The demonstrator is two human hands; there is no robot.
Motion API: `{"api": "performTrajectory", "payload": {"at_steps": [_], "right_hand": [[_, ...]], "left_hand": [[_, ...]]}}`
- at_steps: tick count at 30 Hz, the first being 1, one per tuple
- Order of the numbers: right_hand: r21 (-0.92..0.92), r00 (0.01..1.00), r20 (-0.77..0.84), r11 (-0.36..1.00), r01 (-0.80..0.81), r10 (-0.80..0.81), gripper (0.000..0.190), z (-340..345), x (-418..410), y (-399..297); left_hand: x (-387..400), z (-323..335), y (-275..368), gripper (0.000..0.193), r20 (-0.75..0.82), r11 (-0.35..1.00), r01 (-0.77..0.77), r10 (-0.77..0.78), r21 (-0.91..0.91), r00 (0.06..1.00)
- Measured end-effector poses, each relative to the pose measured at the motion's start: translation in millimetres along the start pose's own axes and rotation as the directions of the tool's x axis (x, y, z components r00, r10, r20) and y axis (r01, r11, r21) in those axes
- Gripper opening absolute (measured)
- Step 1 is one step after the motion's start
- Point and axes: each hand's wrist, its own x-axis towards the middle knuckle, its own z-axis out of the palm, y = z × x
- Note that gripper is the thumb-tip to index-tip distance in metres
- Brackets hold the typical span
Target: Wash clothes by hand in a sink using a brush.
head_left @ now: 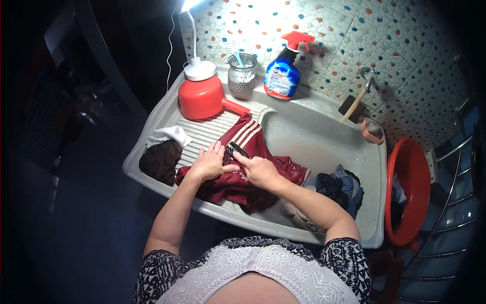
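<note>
A dark red garment (258, 146) with white stripes lies spread over the ribbed washboard (197, 131) and hangs into the sink basin. My right hand (262, 173) grips a small dark scrubbing brush (236, 149), which rests against the cloth. Flat on the garment beside the brush is my left hand (211, 163), its fingers extended and thumb spread. The cloth directly beneath both hands is hidden. To the left on the washboard lie a dark brown bundled cloth (161, 161) and a white cloth (171, 135).
Along the back stand a red dipper (201, 97), a glass jar (242, 76) and a spray bottle (283, 74). A faucet (367, 74) with a hose juts from the tiled wall. Wet clothes (341, 188) lie in the sink (322, 117). A red basin (412, 190) adjoins the right side.
</note>
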Motion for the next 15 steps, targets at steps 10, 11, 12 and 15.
{"api": "performTrajectory", "payload": {"at_steps": [10, 11, 12, 15], "right_hand": [[-0.133, 0.994, -0.077, 0.987, -0.085, 0.075, 0.050, 2, 30, 20], [-0.133, 1.000, 0.012, 0.991, 0.013, -0.011, 0.049, -6, 14, -4], [-0.117, 0.998, 0.052, 0.992, 0.049, -0.043, 0.049, -10, 2, -12], [-0.266, 0.996, -0.087, 0.964, -0.018, -0.005, 0.049, -10, 18, 21]], "left_hand": [[-6, 12, 2, 0.100, -0.010, 0.998, -0.055, 0.054, -0.032, 0.998], [-7, 11, 0, 0.102, -0.026, 0.999, -0.015, 0.014, -0.034, 1.000], [-11, 8, 3, 0.106, 0.006, 1.000, 0.007, -0.007, -0.016, 1.000], [-12, 7, 8, 0.104, -0.042, 1.000, -0.022, 0.022, 0.004, 0.999]]}}
